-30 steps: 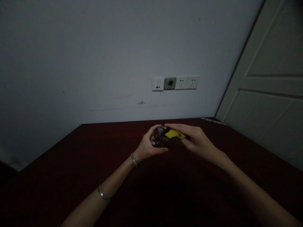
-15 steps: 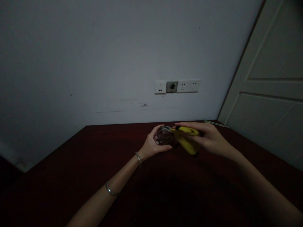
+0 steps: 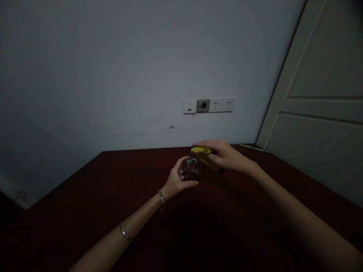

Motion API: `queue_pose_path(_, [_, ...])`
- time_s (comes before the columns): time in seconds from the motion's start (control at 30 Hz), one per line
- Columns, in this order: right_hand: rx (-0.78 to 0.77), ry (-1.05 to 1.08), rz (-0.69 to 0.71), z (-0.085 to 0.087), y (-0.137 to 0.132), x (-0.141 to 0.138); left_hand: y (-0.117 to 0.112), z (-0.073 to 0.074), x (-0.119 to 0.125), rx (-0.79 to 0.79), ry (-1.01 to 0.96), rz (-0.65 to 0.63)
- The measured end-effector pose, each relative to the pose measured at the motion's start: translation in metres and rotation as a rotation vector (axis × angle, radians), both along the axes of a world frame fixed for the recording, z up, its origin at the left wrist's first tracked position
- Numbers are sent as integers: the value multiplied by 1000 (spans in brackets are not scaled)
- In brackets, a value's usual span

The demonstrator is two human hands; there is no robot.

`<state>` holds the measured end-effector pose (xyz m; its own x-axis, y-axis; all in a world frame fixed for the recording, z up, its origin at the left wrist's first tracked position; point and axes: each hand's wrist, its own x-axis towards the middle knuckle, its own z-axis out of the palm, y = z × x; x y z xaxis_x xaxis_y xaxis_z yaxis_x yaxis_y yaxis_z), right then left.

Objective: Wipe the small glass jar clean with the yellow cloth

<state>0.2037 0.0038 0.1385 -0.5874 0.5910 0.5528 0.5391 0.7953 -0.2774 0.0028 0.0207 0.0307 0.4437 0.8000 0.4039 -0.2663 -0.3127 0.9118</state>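
Note:
My left hand point(image 3: 177, 180) is curled round a small clear glass point(image 3: 191, 169) and holds it just above the dark red table point(image 3: 113, 196). My right hand point(image 3: 227, 156) pinches a folded yellow cloth point(image 3: 203, 155) and holds it against the top right of the glass. The two hands meet over the middle of the table, toward its far side. The room is dim, and I cannot make out the inside of the glass.
A white wall point(image 3: 113, 75) stands behind the table, with a row of sockets and a switch point(image 3: 209, 105) just above the hands. A pale door point(image 3: 320, 105) closes the right side. A thin light strip point(image 3: 253, 147) lies at the table's far right corner.
The right hand has drawn the yellow cloth back up onto the rim of the glass after pulling it out to the right. The left hand has lowered the glass slightly.

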Motion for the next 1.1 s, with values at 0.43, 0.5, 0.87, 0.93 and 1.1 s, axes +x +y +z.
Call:
queue_pose_path(0.43, [-280,277,54,-33,17,-24,7,-15,-2,-93,-65,111])
queue_pose_path(0.5, [-254,238,69,-34,18,-25,7,-16,-2,-108,-81,112])
queue_pose_path(0.87, [-42,-50,45,-18,-3,-25,-2,-13,0,-154,-87,90])
queue_pose_path(0.93, [-27,-95,24,-15,-7,-25,-4,-13,1,-166,-86,96])
queue_pose_path(1.1, [-5,-211,-24,-9,-16,-29,-6,-12,4,-164,-71,99])
